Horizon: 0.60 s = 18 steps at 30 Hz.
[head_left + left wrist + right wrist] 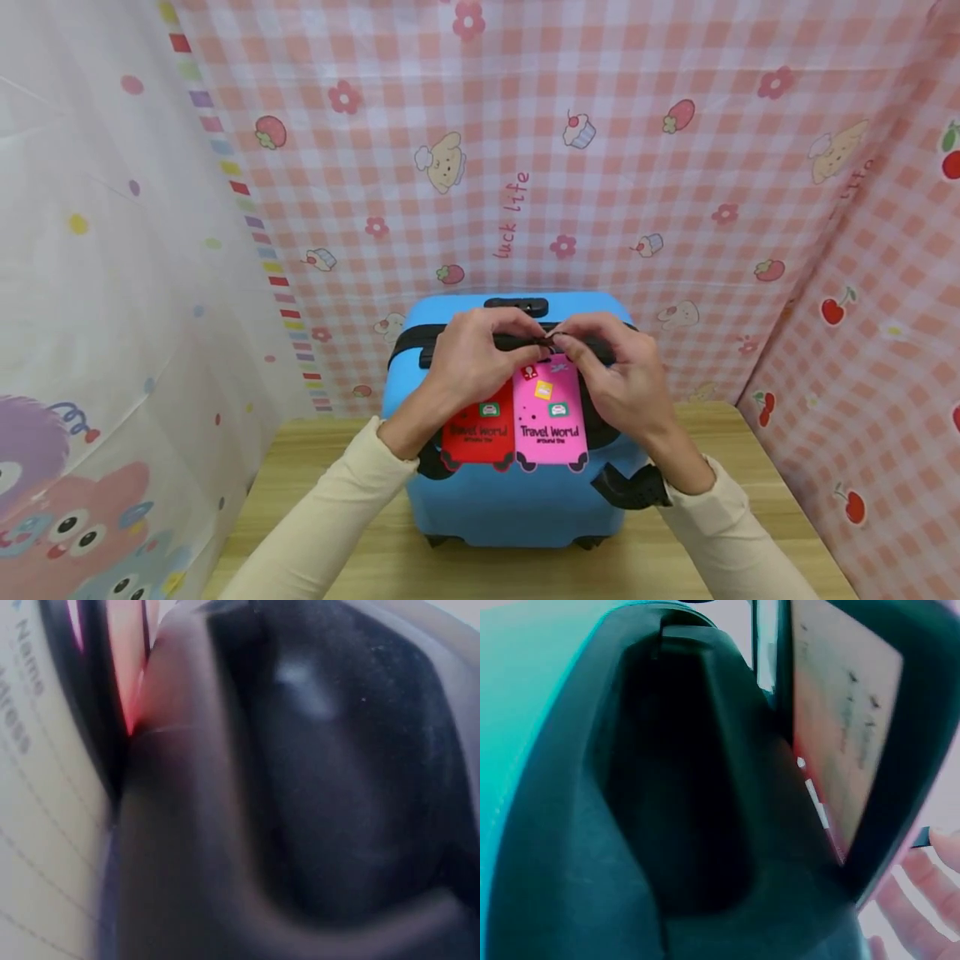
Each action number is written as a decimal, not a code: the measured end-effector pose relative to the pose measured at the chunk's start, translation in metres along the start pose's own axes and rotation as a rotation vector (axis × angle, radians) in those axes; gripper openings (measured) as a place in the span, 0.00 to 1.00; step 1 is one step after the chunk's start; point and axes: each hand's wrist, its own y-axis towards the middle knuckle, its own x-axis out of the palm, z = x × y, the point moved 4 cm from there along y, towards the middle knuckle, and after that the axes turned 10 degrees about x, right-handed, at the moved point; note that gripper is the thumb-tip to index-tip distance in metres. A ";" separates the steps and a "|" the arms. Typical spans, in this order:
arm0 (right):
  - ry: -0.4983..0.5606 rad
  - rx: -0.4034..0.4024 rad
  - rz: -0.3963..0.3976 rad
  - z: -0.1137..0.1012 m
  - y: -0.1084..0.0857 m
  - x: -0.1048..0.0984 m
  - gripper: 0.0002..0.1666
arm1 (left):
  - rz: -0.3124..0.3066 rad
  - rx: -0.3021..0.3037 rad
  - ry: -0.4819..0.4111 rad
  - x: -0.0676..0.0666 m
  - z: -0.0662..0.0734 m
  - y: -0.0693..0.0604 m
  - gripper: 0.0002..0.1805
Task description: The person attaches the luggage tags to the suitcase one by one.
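A blue suitcase point(517, 508) stands on the table with its black handle point(517, 342) facing up. Two luggage tags hang against it side by side, a red tag point(480, 433) and a pink tag point(550, 412), both lettered "Travel World". Just over the pink tag, my left hand point(474, 354) and right hand point(624, 367) meet, thumbs and forefingers pinching a thin dark strap point(550, 339). Fingertips cover most of that strap. In the left wrist view a tag's white name card point(37, 787) lies beside the suitcase's black recess point(337, 750). Fingers point(922, 900) show at the right wrist view's edge.
A black piece point(630, 487) sticks out by my right wrist, at the suitcase's right side. Behind the wooden table point(712, 500) hangs a pink checked cloth point(480, 167). White printed sheeting point(112, 292) closes the left side, and more checked cloth point(885, 375) the right.
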 end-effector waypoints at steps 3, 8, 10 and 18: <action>0.010 0.088 -0.039 0.002 0.000 0.003 0.10 | 0.029 0.024 -0.004 0.001 -0.001 -0.002 0.09; 0.063 0.231 -0.074 0.006 0.003 0.007 0.07 | 0.057 0.020 -0.011 0.003 -0.004 -0.005 0.16; 0.096 0.286 -0.078 0.008 0.005 0.007 0.08 | 0.048 0.016 -0.010 0.004 -0.005 -0.005 0.18; 0.172 0.455 -0.114 0.018 0.010 0.005 0.17 | 0.011 0.053 -0.030 0.004 -0.005 -0.006 0.17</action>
